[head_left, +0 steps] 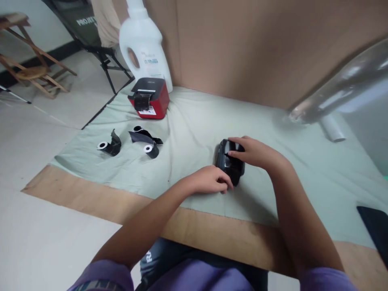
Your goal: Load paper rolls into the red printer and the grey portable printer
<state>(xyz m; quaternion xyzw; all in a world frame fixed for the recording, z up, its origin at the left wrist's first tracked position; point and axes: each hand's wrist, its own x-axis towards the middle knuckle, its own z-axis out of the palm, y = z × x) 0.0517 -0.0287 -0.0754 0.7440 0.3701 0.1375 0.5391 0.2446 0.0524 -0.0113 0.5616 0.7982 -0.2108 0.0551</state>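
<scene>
On the pale green cloth lies a small black device [223, 161] that looks like a portable receipt printer, with a glossy black strip [233, 165] over its front half. My right hand [247, 150] grips its far right side, thumb and fingers closed over the top. My left hand [216, 180] is at its near left corner with fingers curled in by the strip's lower end. Whatever those left fingers pinch is hidden. To the left lie two rolls of black paper, one roll [113, 146] partly unwound and another roll [153, 151] beside a loose curled black piece [148, 133].
A red and black label printer [159, 101] stands at the back left before a large white jug [148, 48]. A clear plastic-wrapped roll [342, 83] leans at the right. A dark flat object [374, 226] lies at the right edge. Cardboard [230, 40] rises behind the cloth [194, 121].
</scene>
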